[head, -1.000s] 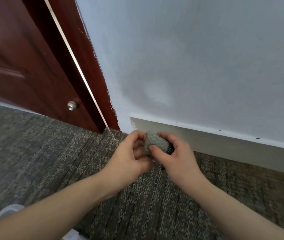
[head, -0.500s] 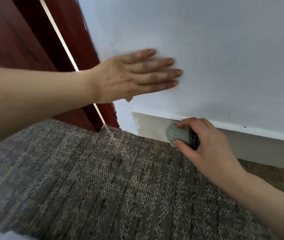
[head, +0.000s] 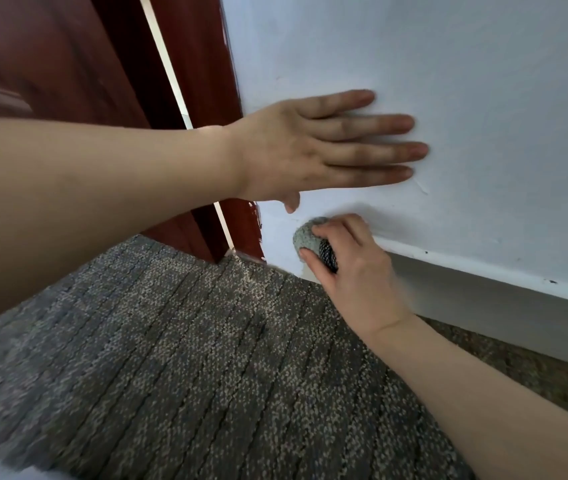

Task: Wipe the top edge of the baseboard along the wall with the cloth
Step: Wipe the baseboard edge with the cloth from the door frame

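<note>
A pale baseboard [head: 483,299] runs along the foot of the white wall [head: 448,64], from near the door frame toward the lower right. My right hand [head: 355,271] grips a small bunched grey cloth [head: 306,239] with a dark patterned part. The cloth sits against the wall at the left end of the baseboard's top edge. My left hand [head: 317,147] lies flat on the wall above it, fingers straight and spread, pointing right.
A dark red door [head: 50,53] and its frame [head: 192,53] stand at the left, with a bright gap between them. Grey patterned carpet [head: 189,358] covers the floor up to the baseboard. Small dark specks dot the baseboard's top edge at the right.
Both hands held the cloth over the carpet a second ago. My left hand has since risen and pressed flat on the wall; my right hand carried the cloth up to the baseboard's left end.
</note>
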